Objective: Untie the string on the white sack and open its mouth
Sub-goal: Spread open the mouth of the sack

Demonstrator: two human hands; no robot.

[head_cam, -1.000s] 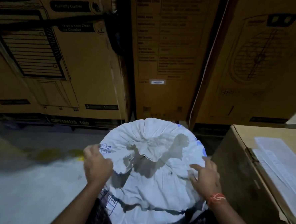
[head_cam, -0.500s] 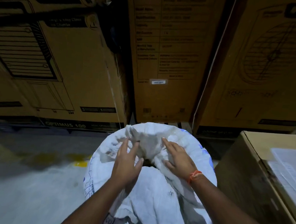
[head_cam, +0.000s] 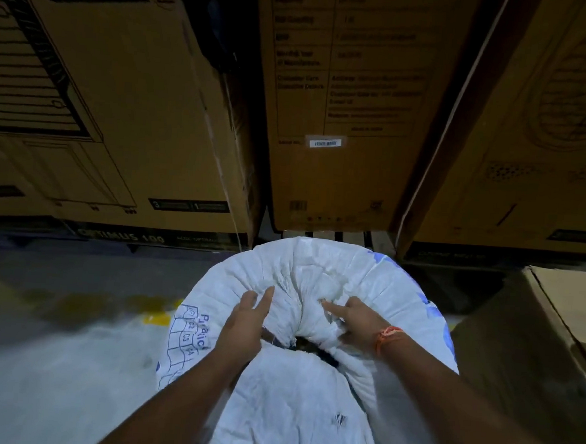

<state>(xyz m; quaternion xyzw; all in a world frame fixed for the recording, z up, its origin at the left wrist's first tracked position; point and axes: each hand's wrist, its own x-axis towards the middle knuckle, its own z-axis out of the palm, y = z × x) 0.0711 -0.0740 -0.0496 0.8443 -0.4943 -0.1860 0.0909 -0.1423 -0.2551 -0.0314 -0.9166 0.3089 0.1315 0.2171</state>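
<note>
Both hands lay on the gathered neck of the white sack [head_cam: 307, 411]: the left hand [head_cam: 246, 325] with released grip, fingers extended, the right hand [head_cam: 357, 323] pinching bunched fabric. The sack stood on the floor [head_cam: 53, 361] before cardboard boxes [head_cam: 342, 122].

Scene was dim and warm-toned. White sack [head_cam: 315, 281] was the brightest surface. Cartons [head_cam: 353, 105] bowed with wide-angle distortion; their print was soft. Floor [head_cam: 53, 361] at near left was blurred.
</note>
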